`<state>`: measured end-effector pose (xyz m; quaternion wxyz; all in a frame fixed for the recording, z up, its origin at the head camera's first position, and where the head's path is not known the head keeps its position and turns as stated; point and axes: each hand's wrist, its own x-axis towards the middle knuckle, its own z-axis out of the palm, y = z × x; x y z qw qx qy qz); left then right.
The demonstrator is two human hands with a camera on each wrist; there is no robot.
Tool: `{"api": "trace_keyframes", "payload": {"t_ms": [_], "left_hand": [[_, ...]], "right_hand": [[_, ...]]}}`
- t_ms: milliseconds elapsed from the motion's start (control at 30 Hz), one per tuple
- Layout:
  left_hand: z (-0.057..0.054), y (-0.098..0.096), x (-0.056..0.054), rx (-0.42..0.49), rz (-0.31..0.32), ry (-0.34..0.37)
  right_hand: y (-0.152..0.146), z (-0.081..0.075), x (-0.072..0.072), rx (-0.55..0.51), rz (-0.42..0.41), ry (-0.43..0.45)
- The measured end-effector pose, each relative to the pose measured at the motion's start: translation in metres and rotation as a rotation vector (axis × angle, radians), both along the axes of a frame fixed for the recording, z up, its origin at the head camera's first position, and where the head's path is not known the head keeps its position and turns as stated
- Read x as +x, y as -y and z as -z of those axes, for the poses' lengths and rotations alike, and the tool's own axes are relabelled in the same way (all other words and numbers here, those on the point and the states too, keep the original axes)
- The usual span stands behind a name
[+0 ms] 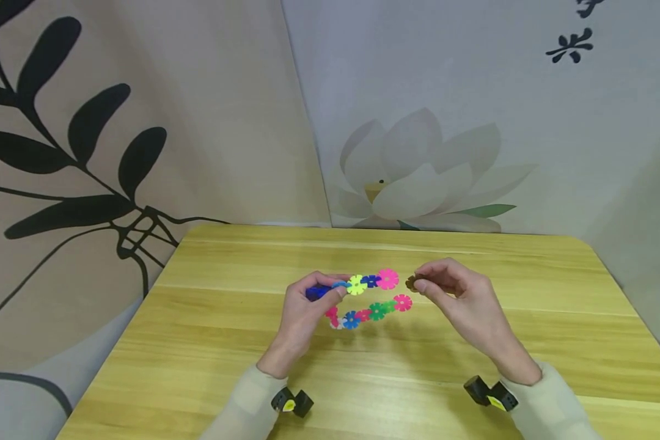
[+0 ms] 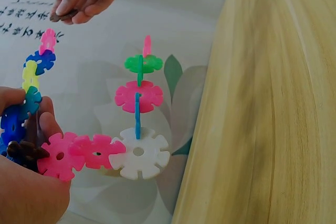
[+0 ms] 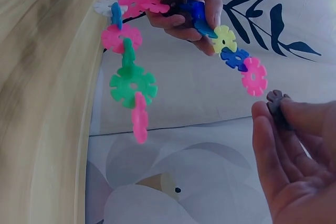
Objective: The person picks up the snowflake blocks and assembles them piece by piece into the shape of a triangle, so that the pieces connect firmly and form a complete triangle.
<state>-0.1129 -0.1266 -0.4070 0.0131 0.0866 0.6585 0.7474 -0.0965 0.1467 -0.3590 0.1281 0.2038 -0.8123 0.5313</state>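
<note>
My left hand [image 1: 301,318] grips a chain of interlocked plastic snowflake discs by its middle, above the table. One arm of the chain ends in a pink disc [image 1: 387,278], after a yellow disc [image 3: 224,39] and a dark blue one. The other arm runs through a white disc [image 2: 140,153] and green discs [image 3: 133,86] to a second pink disc [image 1: 403,302]. Between thumb and fingertips, my right hand [image 1: 467,299] pinches a brown snowflake disc [image 3: 278,109]. A small gap separates it from the first pink end disc. The left palm hides part of the chain.
Beneath both hands lies a wood-grain table [image 1: 225,354]. A wall covering with a lotus print [image 1: 429,171] and dark leaf prints [image 1: 93,122] rises behind its far edge. Each wrist carries a small black camera [image 1: 489,393].
</note>
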Motion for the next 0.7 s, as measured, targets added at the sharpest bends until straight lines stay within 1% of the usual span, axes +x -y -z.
{"api": "trace_keyframes", "payload": {"t_ms": [200,333,700], "left_hand": [[0.000,0.000,0.001,0.002,0.007,-0.013],[0.000,0.000,0.002,0.002,0.010,-0.009],[-0.003,-0.002,0.005,0.014,0.020,-0.002]], "right_hand": [[0.003,0.001,-0.004,0.013,-0.016,-0.074],[0.006,0.002,-0.005,0.028,-0.013,-0.114],[0.011,0.004,-0.006,0.032,-0.020,-0.158]]}}
